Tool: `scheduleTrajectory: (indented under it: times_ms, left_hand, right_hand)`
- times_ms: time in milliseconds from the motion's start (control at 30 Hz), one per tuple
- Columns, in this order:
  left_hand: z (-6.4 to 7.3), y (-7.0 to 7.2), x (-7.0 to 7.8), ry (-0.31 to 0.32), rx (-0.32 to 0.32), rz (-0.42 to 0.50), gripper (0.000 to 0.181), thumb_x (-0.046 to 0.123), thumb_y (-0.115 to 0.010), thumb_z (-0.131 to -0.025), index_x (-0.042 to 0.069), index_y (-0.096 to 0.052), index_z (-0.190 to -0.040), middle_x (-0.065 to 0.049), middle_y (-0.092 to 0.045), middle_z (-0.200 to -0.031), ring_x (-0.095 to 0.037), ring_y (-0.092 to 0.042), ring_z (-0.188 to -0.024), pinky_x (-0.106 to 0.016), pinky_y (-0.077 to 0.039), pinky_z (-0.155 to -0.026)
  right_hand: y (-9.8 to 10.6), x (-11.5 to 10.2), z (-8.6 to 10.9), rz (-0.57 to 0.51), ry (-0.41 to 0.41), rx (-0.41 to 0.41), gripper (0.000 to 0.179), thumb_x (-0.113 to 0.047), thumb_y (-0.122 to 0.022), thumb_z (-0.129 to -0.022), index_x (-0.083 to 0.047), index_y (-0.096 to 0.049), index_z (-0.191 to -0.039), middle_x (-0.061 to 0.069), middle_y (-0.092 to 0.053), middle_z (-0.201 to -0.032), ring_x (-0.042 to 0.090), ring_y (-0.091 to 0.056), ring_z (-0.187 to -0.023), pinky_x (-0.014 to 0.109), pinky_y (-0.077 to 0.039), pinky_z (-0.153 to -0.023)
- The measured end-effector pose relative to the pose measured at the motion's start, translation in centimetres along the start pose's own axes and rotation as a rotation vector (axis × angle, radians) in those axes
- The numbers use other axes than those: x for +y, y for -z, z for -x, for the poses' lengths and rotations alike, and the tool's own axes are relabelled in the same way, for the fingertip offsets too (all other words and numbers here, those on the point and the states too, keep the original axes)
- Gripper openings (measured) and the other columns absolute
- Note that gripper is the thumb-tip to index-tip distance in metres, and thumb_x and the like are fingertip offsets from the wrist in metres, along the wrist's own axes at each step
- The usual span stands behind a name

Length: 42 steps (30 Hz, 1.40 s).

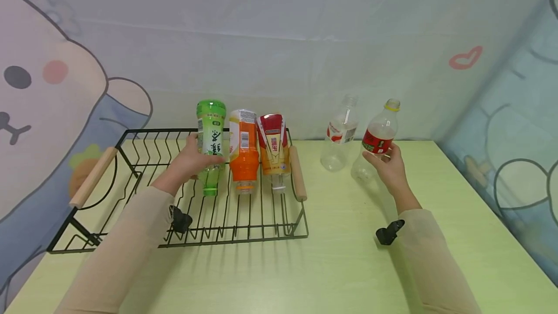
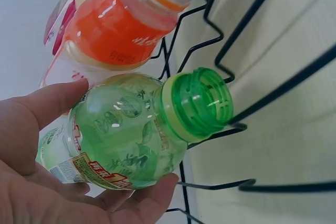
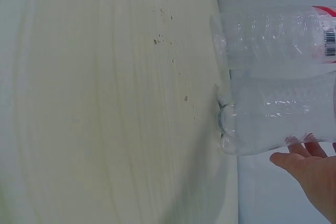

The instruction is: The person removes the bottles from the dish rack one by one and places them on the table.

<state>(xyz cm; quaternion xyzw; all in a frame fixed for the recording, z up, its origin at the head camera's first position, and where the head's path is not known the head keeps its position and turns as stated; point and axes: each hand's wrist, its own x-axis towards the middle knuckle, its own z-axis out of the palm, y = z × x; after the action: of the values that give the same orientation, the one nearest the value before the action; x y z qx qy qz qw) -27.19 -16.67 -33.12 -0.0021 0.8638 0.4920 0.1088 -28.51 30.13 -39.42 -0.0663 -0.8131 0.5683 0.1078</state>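
My left hand (image 1: 188, 163) grips a green plastic tea bottle (image 1: 211, 122) that stands neck down at the black wire rack (image 1: 235, 241). Seen from the left wrist, thumb and fingers lie on opposite sides of its body, and its capless green neck (image 2: 202, 103) is right by the wires. Over on the right, my right hand (image 1: 394, 171) holds a clear bottle with a red label (image 1: 378, 139) around its middle. That bottle is neck up and leans to the right, its yellow-ringed mouth open. In the right wrist view its clear base (image 3: 247, 119) is close to the tabletop.
An orange bottle (image 1: 244, 164) and a red-and-yellow bottle (image 1: 273, 147) stand neck down in the rack. Another clear bottle (image 1: 335, 156) stands left of the red-labelled one. Wooden handles (image 1: 298, 173) top the rack's sides. A printed cloth (image 1: 270, 62) hangs behind the pale table (image 1: 340, 265).
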Motion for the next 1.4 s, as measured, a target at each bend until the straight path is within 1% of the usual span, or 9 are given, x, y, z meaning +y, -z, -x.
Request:
scheduleTrajectory:
  times_ms: [67,333,500,633,867,1100,1267,1400]
  left_hand:
    - [0.0,0.2,0.0,0.002,0.004,0.0,0.1,0.025,-0.066,-0.09,0.009,0.011,-0.151,-0.025,-0.034,-0.142,-0.04,-0.044,-0.12,-0.058,-0.044,-0.09]
    - [0.1,0.4,0.4,0.009,0.016,0.01,0.1,0.027,-0.066,-0.09,0.008,0.012,-0.151,-0.026,-0.034,-0.141,-0.041,-0.044,-0.12,-0.058,-0.043,-0.093]
    - [0.3,0.6,0.7,-0.002,0.02,0.019,0.098,0.026,-0.066,-0.091,0.009,0.01,-0.151,-0.025,-0.034,-0.142,-0.041,-0.044,-0.121,-0.059,-0.043,-0.094]
    - [0.3,0.7,1.0,-0.007,0.018,0.023,0.096,0.026,-0.065,-0.091,0.009,0.007,-0.151,-0.024,-0.034,-0.143,-0.039,-0.043,-0.121,-0.057,-0.042,-0.094]
    - [0.4,1.0,1.4,0.0,0.023,0.01,0.099,0.028,-0.066,-0.09,0.011,0.009,-0.152,-0.023,-0.035,-0.143,-0.038,-0.044,-0.121,-0.053,-0.044,-0.091]
    - [0.7,1.2,2.2,-0.031,0.012,0.004,0.101,0.028,-0.067,-0.09,0.01,0.01,-0.153,-0.025,-0.034,-0.144,-0.041,-0.044,-0.124,-0.057,-0.043,-0.094]
    - [0.9,1.3,2.8,-0.042,0.002,-0.017,0.101,0.029,-0.067,-0.09,0.011,0.01,-0.153,-0.026,-0.035,-0.143,-0.042,-0.043,-0.125,-0.057,-0.044,-0.093]
    - [0.9,1.5,3.1,-0.052,0.003,-0.038,0.101,0.029,-0.068,-0.089,0.011,0.009,-0.153,-0.026,-0.036,-0.142,-0.042,-0.044,-0.124,-0.053,-0.046,-0.09]
  right_hand:
    - [0.1,-0.1,0.1,-0.002,0.005,-0.002,0.087,-0.037,-0.064,-0.091,-0.007,-0.01,-0.153,0.018,-0.031,-0.149,0.031,-0.04,-0.131,0.043,-0.037,-0.106]
    - [0.8,-0.5,0.3,-0.009,0.024,0.004,0.09,-0.037,-0.066,-0.09,-0.006,-0.008,-0.153,0.02,-0.031,-0.15,0.034,-0.038,-0.135,0.047,-0.034,-0.11]
    - [1.2,-0.8,0.5,-0.004,0.032,0.004,0.088,-0.036,-0.065,-0.091,-0.006,-0.01,-0.153,0.02,-0.029,-0.151,0.035,-0.036,-0.136,0.048,-0.034,-0.11]
    - [1.4,-1.1,0.6,-0.012,0.046,0.005,0.086,-0.034,-0.064,-0.092,-0.006,-0.01,-0.153,0.02,-0.028,-0.152,0.035,-0.035,-0.137,0.047,-0.034,-0.11]
    - [2.0,-1.8,0.7,-0.012,0.064,0.008,0.086,-0.035,-0.063,-0.093,-0.007,-0.009,-0.153,0.019,-0.028,-0.152,0.035,-0.035,-0.138,0.047,-0.034,-0.11]
    - [3.2,-2.9,0.8,-0.036,0.071,0.017,0.085,-0.032,-0.061,-0.094,-0.008,-0.006,-0.154,0.02,-0.026,-0.152,0.034,-0.031,-0.14,0.046,-0.032,-0.112]
    - [4.1,-3.7,1.0,-0.025,0.072,0.048,0.084,-0.033,-0.062,-0.093,-0.009,-0.008,-0.154,0.018,-0.029,-0.149,0.034,-0.032,-0.14,0.046,-0.032,-0.112]
    - [4.6,-4.3,1.2,-0.014,0.086,0.057,0.083,-0.032,-0.063,-0.093,-0.009,-0.011,-0.154,0.014,-0.033,-0.145,0.033,-0.034,-0.139,0.044,-0.033,-0.112]
